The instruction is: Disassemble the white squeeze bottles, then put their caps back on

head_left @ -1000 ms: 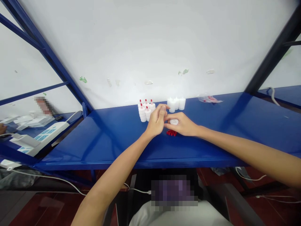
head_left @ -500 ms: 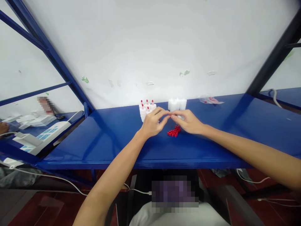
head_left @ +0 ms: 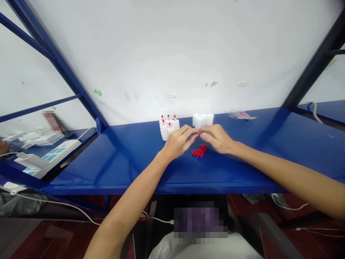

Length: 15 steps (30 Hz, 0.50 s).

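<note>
In front of me the fingertips of both hands meet above the blue table. The thumb and forefinger of my left hand point(head_left: 178, 144) pinch a small red cap point(head_left: 199, 133). My right hand point(head_left: 217, 139) is closed against it from the other side, on a small white piece that the fingers mostly hide. Below lies a loose pile of red caps point(head_left: 199, 151). Beyond my left hand stand several white bottles with red tips point(head_left: 164, 131), upright and close together. Behind the fingertips is a group of white bottles without red tips point(head_left: 203, 119).
A clear plastic bag with red bits point(head_left: 242, 115) lies at the back of the blue table point(head_left: 129, 158), by the wall. Blue frame posts point(head_left: 67, 75) rise at the left. A white power strip point(head_left: 54, 158) and white boxes point(head_left: 40, 137) are beyond them, with part of another person's hand point(head_left: 4, 146).
Both hands' meeting fingertips have shifted slightly right, and the left hand has moved a little that way. More of the red cap shows between them. The pile and bottles stay put.
</note>
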### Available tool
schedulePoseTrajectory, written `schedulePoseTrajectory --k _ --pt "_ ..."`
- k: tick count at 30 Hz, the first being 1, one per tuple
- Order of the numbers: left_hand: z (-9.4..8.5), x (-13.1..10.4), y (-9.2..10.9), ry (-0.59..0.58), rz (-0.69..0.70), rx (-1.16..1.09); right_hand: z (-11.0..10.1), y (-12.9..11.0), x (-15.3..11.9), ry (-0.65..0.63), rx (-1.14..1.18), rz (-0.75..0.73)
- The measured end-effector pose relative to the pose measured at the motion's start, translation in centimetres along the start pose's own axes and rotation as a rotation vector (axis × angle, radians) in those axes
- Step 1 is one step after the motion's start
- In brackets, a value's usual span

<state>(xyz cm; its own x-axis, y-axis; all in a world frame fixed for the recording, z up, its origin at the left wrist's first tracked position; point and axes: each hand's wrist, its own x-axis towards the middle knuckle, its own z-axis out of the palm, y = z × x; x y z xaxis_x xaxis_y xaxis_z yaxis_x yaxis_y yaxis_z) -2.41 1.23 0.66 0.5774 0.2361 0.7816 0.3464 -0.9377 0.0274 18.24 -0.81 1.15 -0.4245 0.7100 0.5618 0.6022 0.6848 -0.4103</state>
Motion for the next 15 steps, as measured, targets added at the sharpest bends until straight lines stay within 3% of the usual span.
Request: schedulePoseTrajectory --k 6,15 --pt "0.23 -0.04 0.38 -0.099 0.042 0.111 0.15 0.11 -0.10 -0.072 -0.145 0.016" --pt "0.42 -0.13 0.63 -0.141 0.009 0.032 0.17 -0.15 -0.10 -0.059 -0.138 0.017"
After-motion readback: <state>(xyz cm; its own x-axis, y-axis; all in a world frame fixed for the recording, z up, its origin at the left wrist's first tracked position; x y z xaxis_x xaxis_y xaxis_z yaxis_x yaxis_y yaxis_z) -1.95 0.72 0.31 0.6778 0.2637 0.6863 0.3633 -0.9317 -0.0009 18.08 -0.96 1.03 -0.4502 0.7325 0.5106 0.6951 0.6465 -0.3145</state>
